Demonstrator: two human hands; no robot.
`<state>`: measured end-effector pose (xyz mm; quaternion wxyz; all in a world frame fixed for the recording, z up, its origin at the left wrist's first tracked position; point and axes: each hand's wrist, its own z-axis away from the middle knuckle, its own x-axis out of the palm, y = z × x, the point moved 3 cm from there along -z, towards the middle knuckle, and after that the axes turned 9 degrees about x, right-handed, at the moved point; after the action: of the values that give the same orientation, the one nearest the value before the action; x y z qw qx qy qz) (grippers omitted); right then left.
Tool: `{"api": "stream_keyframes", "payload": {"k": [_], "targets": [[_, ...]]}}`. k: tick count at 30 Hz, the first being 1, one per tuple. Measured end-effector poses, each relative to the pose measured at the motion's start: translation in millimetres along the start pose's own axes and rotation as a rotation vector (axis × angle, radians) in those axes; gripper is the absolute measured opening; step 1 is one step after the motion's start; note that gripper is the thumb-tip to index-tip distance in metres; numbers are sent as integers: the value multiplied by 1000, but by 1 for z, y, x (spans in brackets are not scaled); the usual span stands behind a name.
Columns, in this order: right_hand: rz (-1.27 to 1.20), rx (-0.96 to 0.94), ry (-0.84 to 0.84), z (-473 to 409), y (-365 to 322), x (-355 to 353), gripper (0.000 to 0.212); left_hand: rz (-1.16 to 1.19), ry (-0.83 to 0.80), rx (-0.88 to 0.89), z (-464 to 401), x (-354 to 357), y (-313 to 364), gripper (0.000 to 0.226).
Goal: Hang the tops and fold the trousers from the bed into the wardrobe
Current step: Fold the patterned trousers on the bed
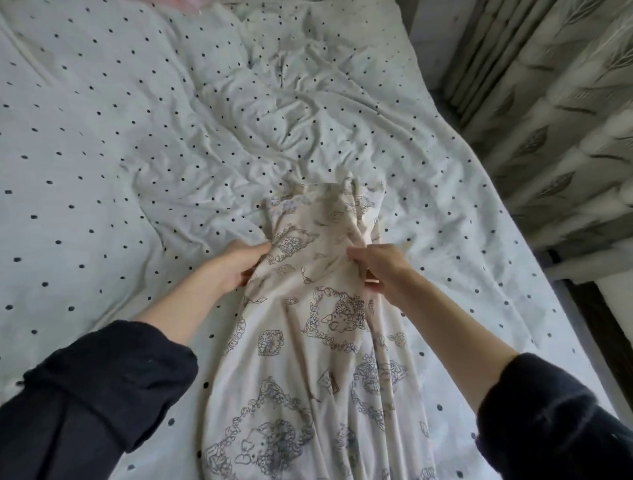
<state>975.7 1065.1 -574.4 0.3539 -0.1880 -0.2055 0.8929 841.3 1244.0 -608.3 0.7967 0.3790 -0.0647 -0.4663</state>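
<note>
A cream garment (308,342) printed with grey line drawings lies stretched along the bed, running from the bottom of the view up to a bunched far end. My left hand (239,265) grips its left edge, fingers curled into the cloth. My right hand (378,265) pinches a fold on its right side at about the same height. Between the two hands the fabric is gathered into creases. Whether it is a top or trousers cannot be told from here.
The bed is covered by a rumpled white duvet with black dots (154,144). A leaf-patterned curtain (561,113) hangs along the right side, beyond the bed's right edge. Something pink (191,4) shows at the top edge.
</note>
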Motion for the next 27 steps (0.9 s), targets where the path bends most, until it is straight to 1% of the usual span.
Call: {"api": "stream_keyframes", "payload": {"k": [2,3,4,5,6,7,8,9,10,11,12,13,14,15,16,17,19,20,21,22,24,25,26,27], "targets": [[-91,-75,12,-2,-10,-5,19,133,-126,-18,8,8,13,27],[-142,-114,9,0,-16,-9,16,175,-179,-18,12,11,22,20],[-187,-146,18,3,-20,-15,12,202,-198,10,16,14,32,14],[-220,-168,43,5,-24,-22,11,208,-170,64,19,17,42,13],[-244,-180,84,7,-25,-31,13,182,-126,137,20,20,51,15],[-257,-189,139,10,-25,-40,15,98,-85,229,22,24,60,16],[-274,-193,194,11,-23,-50,18,-20,-71,333,26,28,67,14],[-289,-190,236,12,-19,-60,19,-130,-92,442,33,34,75,14],[-298,-177,266,12,-15,-68,20,-225,-155,540,40,43,80,18],[-302,-151,288,13,-9,-76,20,-302,-257,597,45,53,82,23],[-305,-113,318,11,-2,-84,21,-364,-381,610,52,63,82,25],[-297,-69,362,8,7,-92,23,-409,-513,591,57,72,80,26],[-268,-21,421,4,16,-100,25,-429,-625,532,59,77,77,27],[-220,21,491,2,25,-109,28,-404,-667,458,60,79,73,26],[-170,49,557,2,35,-117,30,-357,-611,415,56,77,71,26],[-134,66,602,1,45,-125,32,-302,-463,403,47,71,67,24],[-70,88,650,4,63,-140,32,-204,-102,392,25,54,58,22],[-16,109,659,7,72,-146,32,-189,1,363,16,46,51,22],[43,135,664,9,79,-151,32,-201,28,316,9,43,44,24],[102,153,661,9,82,-153,31,-214,2,269,5,44,37,25],[267,124,639,4,78,-151,27,-213,-73,203,0,52,29,31],[371,73,648,-2,70,-146,21,-214,-91,192,0,58,29,35],[472,-6,686,-7,61,-138,21,-218,-94,195,-1,65,29,39],[563,-108,720,-12,49,-128,29,-218,-88,209,-3,71,31,43]]}}
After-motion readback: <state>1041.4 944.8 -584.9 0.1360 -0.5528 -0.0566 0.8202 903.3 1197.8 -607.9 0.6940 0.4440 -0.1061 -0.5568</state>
